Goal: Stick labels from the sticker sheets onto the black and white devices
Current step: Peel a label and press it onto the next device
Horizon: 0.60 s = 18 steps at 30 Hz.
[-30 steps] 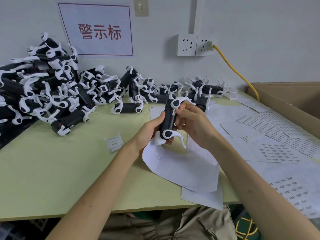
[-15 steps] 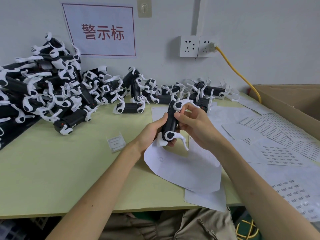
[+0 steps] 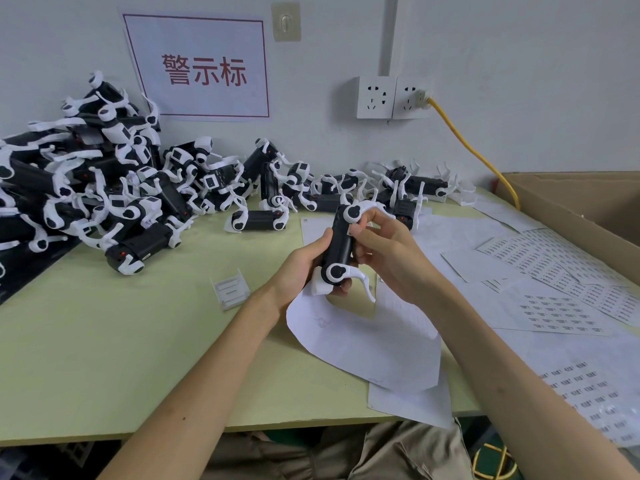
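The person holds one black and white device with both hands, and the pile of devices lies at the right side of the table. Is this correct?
Not quite: the head view shows the pile at the left side. Both the left hand and right hand do hold one device.

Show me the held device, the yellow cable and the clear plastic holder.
held device [image 3: 337,245], head view, middle of its black body
yellow cable [image 3: 465,143], head view, its middle stretch
clear plastic holder [image 3: 231,291], head view, ribbed centre

Sticker sheet [image 3: 561,313] print illegibly small
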### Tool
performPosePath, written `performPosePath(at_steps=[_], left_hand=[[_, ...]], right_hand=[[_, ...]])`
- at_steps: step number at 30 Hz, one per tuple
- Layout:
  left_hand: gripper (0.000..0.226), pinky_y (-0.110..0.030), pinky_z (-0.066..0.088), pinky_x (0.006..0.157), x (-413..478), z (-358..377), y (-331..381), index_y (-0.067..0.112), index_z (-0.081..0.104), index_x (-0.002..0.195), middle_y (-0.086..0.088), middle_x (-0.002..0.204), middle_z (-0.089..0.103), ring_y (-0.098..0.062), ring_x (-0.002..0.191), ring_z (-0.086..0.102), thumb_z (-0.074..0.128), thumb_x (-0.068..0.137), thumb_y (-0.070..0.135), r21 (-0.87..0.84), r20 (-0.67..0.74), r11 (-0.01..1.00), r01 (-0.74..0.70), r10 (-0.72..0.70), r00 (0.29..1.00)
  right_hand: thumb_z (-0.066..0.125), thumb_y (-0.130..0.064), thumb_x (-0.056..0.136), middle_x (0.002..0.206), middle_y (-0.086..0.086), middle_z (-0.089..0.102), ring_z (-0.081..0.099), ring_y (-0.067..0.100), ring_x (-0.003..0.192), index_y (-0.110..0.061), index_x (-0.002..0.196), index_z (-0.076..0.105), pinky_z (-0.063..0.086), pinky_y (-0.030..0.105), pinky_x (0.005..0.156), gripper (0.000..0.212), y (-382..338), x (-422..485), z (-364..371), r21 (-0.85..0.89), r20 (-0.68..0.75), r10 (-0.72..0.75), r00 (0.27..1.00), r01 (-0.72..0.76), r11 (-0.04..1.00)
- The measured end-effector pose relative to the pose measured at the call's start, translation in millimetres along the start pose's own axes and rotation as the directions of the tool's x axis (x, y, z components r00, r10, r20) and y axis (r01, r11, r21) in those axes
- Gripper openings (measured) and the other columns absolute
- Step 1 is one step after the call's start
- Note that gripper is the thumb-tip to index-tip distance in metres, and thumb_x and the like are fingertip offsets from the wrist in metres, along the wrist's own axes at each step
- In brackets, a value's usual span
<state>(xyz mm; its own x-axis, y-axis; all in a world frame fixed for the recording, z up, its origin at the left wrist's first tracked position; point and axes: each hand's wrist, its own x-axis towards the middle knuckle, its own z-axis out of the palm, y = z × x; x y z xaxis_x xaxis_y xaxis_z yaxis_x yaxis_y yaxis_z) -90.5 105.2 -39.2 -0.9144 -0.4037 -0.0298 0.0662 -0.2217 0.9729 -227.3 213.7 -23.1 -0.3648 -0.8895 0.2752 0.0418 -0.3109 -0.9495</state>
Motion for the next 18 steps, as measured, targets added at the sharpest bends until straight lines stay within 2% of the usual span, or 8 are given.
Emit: performPosePath(at_steps=[5,9,11,13,16,18], left_hand=[[0.052,-0.036,0.045,0.068,-0.2,-0.1,2.9,0.007,0.063,0.11,-0.016,0.095,0.058,-0.028,0.072,0.055,0.046,0.095,0.054,-0.014,0.005,1.0,0.0,0.0,1.0],[0.064,-0.03,0.045,0.059,0.9,1.1,0.4,0.002,0.063,0.122,-0.014,0.092,0.062,-0.025,0.068,0.057,0.051,0.093,0.057,-0.005,-0.042,1.0,0.018,-0.018,0.999],[0.08,-0.029,0.046,0.058,2.1,-1.1,-0.5,-0.004,0.056,0.136,-0.012,0.091,0.063,-0.023,0.067,0.057,0.054,0.089,0.061,0.019,-0.063,1.0,-0.009,0.01,0.998],[0.087,-0.029,0.046,0.056,3.5,-3.9,-0.7,-0.004,0.052,0.14,-0.01,0.087,0.063,-0.022,0.063,0.056,0.056,0.085,0.063,0.01,-0.074,0.999,-0.032,0.033,0.997],[0.068,-0.028,0.045,0.055,4.0,-6.9,-0.5,0.01,0.068,0.13,-0.006,0.084,0.065,-0.019,0.056,0.054,0.055,0.09,0.063,-0.032,-0.027,0.999,-0.028,0.027,0.999],[0.06,-0.027,0.045,0.052,4.0,-8.6,1.0,0.014,0.074,0.122,-0.008,0.082,0.064,-0.018,0.052,0.052,0.052,0.094,0.062,-0.071,0.04,0.997,0.003,-0.001,0.999]], right_hand=[[0.044,0.002,0.104,0.066,0.005,0.052,0.05,0.016,0.059,-0.011,0.088,0.05,0.046,0.023,0.06,0.022,0.0,1.6,-0.2,0.037,-0.004,0.021,1.0,-0.021,0.999],[0.044,0.008,0.097,0.063,0.0,0.054,0.049,0.015,0.059,-0.011,0.084,0.056,0.043,0.023,0.058,0.026,4.8,6.1,-4.1,-0.026,-0.169,-0.015,0.985,0.011,1.0],[0.049,0.005,0.09,0.058,0.002,0.054,0.047,0.016,0.056,-0.012,0.082,0.06,0.041,0.024,0.056,0.022,4.1,7.1,-9.3,-0.04,-0.249,-0.04,0.968,0.031,0.999],[0.052,-0.002,0.077,0.056,0.004,0.054,0.045,0.016,0.054,-0.014,0.079,0.064,0.04,0.023,0.055,0.017,1.2,6.6,-14.0,-0.015,-0.299,-0.056,0.952,0.054,0.998],[0.049,-0.003,0.06,0.068,-0.001,0.058,0.051,0.015,0.061,-0.017,0.082,0.068,0.039,0.024,0.058,0.032,-1.0,6.4,-19.3,-0.003,-0.355,-0.084,0.931,0.089,0.996],[0.049,-0.001,0.057,0.089,-0.005,0.067,0.06,0.014,0.079,-0.022,0.095,0.073,0.043,0.026,0.068,0.05,-1.3,7.1,-23.8,-0.062,-0.335,-0.103,0.936,0.087,0.994]])
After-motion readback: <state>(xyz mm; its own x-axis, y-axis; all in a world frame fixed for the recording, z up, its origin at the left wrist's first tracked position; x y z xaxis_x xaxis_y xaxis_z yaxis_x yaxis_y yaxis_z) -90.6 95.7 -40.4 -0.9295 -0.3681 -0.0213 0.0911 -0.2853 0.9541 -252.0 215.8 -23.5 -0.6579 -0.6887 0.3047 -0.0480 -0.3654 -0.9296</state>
